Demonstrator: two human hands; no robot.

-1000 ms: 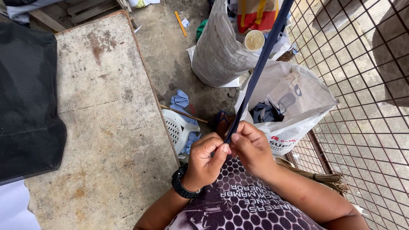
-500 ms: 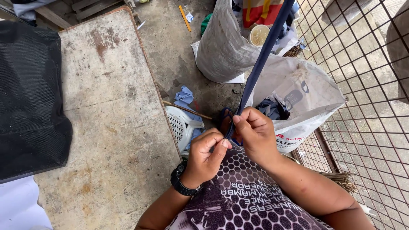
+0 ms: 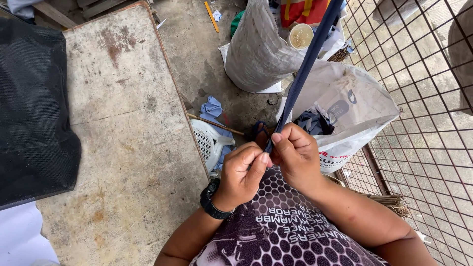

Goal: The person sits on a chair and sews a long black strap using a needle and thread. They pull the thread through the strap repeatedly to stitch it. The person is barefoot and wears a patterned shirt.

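Observation:
A long dark blue strip of fabric (image 3: pixel 306 64) runs taut from the top right of the head view down to my hands. My right hand (image 3: pixel 295 152) is closed around its lower end, thumb on top. My left hand (image 3: pixel 242 171), with a black wristband, pinches the same end just beside the right one. Both hands sit close to my chest, over a patterned purple shirt (image 3: pixel 281 231). The strip's upper end is out of view.
A worn wooden table (image 3: pixel 123 128) lies to my left with black mesh cloth (image 3: pixel 32 108) on it. On the concrete floor stand a grey sack (image 3: pixel 258 49), a white plastic bag (image 3: pixel 354 108) with dark scraps, and a white basket (image 3: pixel 207 143). A wire grid fence (image 3: pixel 423 123) fills the right.
The view has shifted slightly. My left hand has moved up against the right hand and now pinches the strip's end with it; the strip stays taut.

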